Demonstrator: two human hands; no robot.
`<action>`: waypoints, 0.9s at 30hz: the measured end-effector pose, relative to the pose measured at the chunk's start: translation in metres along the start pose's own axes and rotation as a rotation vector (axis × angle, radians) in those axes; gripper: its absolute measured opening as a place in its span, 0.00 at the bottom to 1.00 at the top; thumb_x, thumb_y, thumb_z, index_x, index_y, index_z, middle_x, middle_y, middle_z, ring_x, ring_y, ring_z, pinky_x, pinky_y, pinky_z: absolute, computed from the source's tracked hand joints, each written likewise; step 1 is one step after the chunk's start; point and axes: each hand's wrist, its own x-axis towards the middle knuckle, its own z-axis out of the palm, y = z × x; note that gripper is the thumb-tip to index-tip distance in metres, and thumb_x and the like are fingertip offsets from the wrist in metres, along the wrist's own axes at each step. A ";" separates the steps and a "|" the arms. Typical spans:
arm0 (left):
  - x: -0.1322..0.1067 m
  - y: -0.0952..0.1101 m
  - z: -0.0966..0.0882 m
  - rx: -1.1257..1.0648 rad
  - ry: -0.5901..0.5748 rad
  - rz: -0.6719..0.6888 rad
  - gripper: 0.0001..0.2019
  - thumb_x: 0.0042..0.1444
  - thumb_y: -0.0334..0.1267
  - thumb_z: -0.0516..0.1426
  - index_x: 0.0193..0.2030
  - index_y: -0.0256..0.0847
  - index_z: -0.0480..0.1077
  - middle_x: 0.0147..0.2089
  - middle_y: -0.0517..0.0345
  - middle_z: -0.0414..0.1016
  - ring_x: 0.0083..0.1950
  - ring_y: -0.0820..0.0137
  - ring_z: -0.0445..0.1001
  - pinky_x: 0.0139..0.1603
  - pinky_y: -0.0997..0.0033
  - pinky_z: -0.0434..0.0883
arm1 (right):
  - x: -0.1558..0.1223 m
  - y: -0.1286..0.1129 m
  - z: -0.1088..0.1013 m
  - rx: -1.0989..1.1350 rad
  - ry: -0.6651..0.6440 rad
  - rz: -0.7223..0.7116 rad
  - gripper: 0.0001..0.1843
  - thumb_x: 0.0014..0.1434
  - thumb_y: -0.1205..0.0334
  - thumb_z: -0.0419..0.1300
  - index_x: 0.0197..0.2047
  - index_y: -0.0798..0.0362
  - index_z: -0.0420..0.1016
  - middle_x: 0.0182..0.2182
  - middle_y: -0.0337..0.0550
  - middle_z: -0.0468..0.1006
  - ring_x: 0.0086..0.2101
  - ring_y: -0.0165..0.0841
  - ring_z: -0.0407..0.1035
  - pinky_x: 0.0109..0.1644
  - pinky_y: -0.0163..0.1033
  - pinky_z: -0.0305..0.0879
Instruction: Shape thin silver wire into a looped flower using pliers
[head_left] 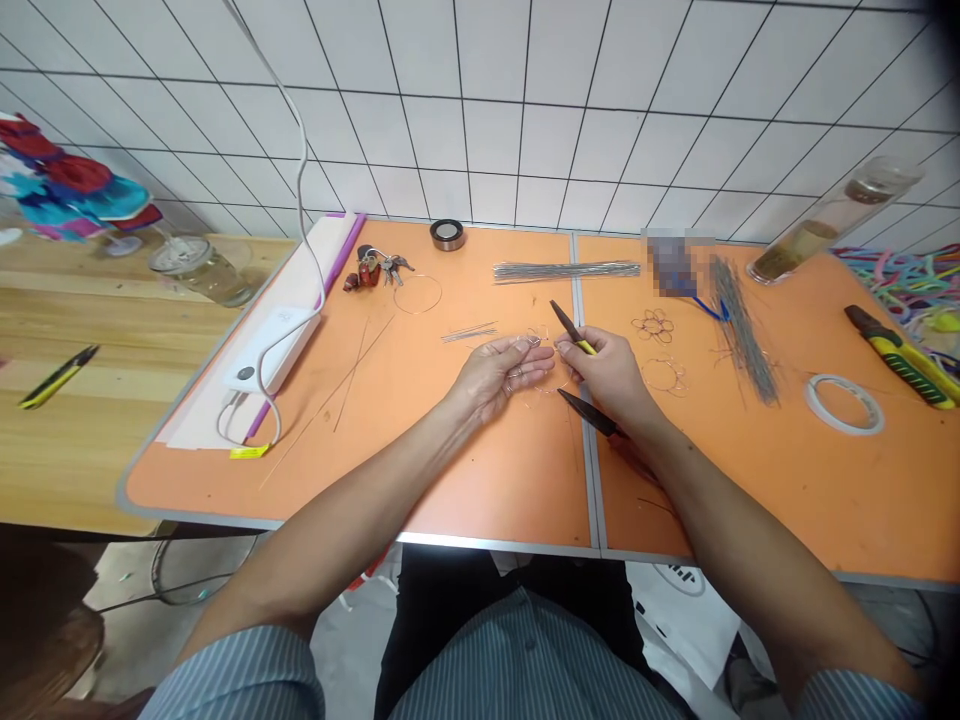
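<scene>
My left hand (495, 375) is turned palm up over the orange table, its thumb and fingers pinching a thin, bent silver wire (534, 340) with small loops. Close beside it, my right hand (604, 365) is closed around a tapered black-and-yellow hand tool (574, 325). The tool's dark end points away from me; its other end is hidden in my fingers. Below my right wrist lie red-handled pliers (592, 412), partly covered by the forearm. Two wire flower shapes, one (653, 326) behind the other (664, 375), rest just right of my right hand.
A bundle of straight wires (566, 271) lies at the back, another wire bundle (744, 330) at right. Around them are a tape roll (845, 404), a utility knife (900, 355), keys (390, 268), a white power strip (274, 350) with its cord, and a tilted glass bottle (832, 220).
</scene>
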 end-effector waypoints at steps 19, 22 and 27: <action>0.005 0.000 -0.008 0.099 -0.157 -0.058 0.08 0.67 0.39 0.69 0.45 0.36 0.84 0.47 0.42 0.88 0.48 0.61 0.89 0.56 0.62 0.84 | -0.005 -0.004 -0.002 -0.171 -0.020 -0.093 0.08 0.63 0.57 0.66 0.38 0.51 0.84 0.36 0.43 0.85 0.39 0.39 0.76 0.45 0.42 0.69; 0.005 0.000 -0.009 0.113 -0.154 -0.050 0.07 0.67 0.39 0.69 0.45 0.36 0.84 0.48 0.42 0.88 0.48 0.62 0.89 0.55 0.63 0.84 | -0.006 -0.005 -0.003 -0.147 -0.036 -0.061 0.08 0.63 0.56 0.66 0.37 0.51 0.83 0.32 0.42 0.81 0.36 0.38 0.73 0.40 0.41 0.66; 0.003 0.000 -0.009 0.096 -0.152 -0.049 0.06 0.67 0.36 0.67 0.45 0.36 0.84 0.48 0.43 0.88 0.47 0.63 0.89 0.56 0.63 0.84 | -0.005 -0.004 -0.002 -0.152 -0.023 -0.058 0.08 0.62 0.56 0.66 0.38 0.52 0.83 0.27 0.39 0.76 0.33 0.36 0.70 0.37 0.40 0.63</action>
